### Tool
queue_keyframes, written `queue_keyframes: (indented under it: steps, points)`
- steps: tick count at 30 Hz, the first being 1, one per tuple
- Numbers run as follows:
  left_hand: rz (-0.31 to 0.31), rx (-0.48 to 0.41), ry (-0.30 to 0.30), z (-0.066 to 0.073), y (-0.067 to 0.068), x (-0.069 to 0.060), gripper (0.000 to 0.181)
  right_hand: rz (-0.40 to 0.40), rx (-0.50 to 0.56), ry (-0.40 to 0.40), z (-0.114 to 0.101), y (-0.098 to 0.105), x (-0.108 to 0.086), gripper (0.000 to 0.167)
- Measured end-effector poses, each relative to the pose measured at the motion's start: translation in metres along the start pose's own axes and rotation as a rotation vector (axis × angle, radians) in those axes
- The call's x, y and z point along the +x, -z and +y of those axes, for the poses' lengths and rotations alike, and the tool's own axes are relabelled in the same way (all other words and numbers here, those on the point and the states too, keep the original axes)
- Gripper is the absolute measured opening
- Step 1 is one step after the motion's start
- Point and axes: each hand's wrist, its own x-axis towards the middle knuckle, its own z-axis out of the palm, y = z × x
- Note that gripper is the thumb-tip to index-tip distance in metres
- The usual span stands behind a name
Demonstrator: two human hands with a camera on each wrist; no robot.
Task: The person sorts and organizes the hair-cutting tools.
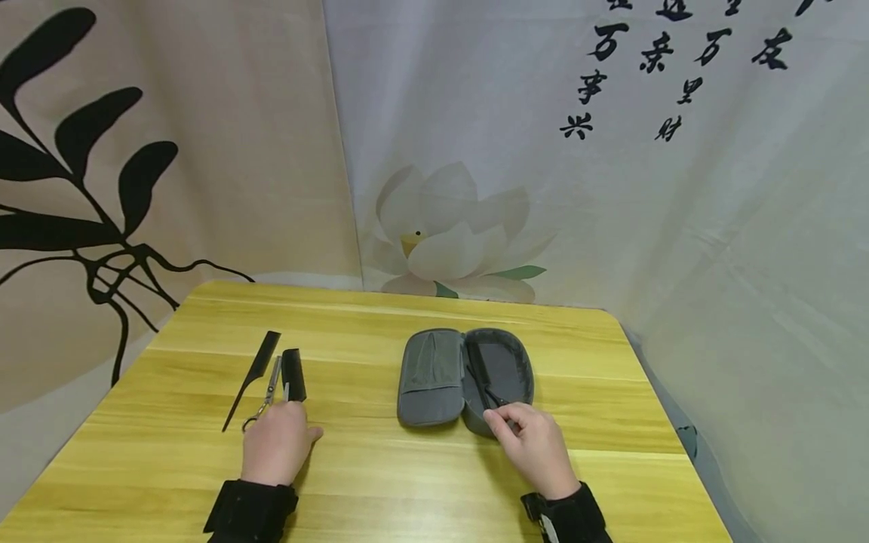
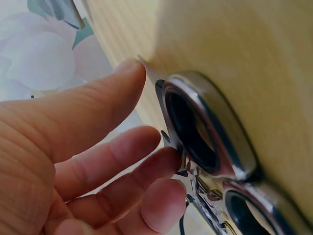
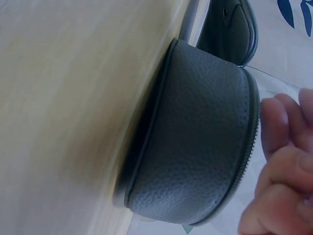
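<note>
Head view: the left hand (image 1: pixel 280 441), thumb spread from its fingers, is beside silver scissors (image 1: pixel 272 381); the right hand (image 1: pixel 535 446), nearer the case (image 1: pixel 431 411), pinches dark scissors (image 1: pixel 497 398) inside it, their long axis slanting away leftward beside a comb (image 1: pixel 478 362).

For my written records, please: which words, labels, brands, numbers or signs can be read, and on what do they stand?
"万事兴", hanging cloth, leftmost column.
"亲", same cloth, second column.
"万里财", same cloth, third column.
"友", same cloth, fourth column.
Top characters: cut off, unreadable.
Case, scissors: no readable writing.
</note>
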Motion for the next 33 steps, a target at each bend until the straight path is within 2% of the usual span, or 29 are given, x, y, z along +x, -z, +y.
queue_keyframes:
  steps: [7, 13, 18, 26, 33]
  points:
    - [0.03, -0.018, 0.017, 0.001, 0.002, -0.001, 0.031, 0.002, 0.001, 0.005, 0.0, 0.0, 0.0, 0.014]
    - [0.054, -0.014, 0.002, 0.0, 0.0, 0.0, 0.026, 0.007, -0.001, 0.013, 0.002, -0.001, 0.001, 0.014]
    - [0.018, -0.03, -0.022, 0.004, -0.002, 0.001, 0.021, 0.006, -0.001, 0.016, 0.003, -0.002, 0.001, 0.014]
    - [-0.058, -0.071, -0.043, 0.007, -0.004, 0.003, 0.023, 0.005, -0.001, 0.018, 0.003, -0.002, 0.0, 0.015]
    - [-0.111, -0.046, -0.055, 0.01, -0.003, 0.003, 0.026, 0.007, 0.002, 0.022, 0.003, -0.004, 0.0, 0.015]
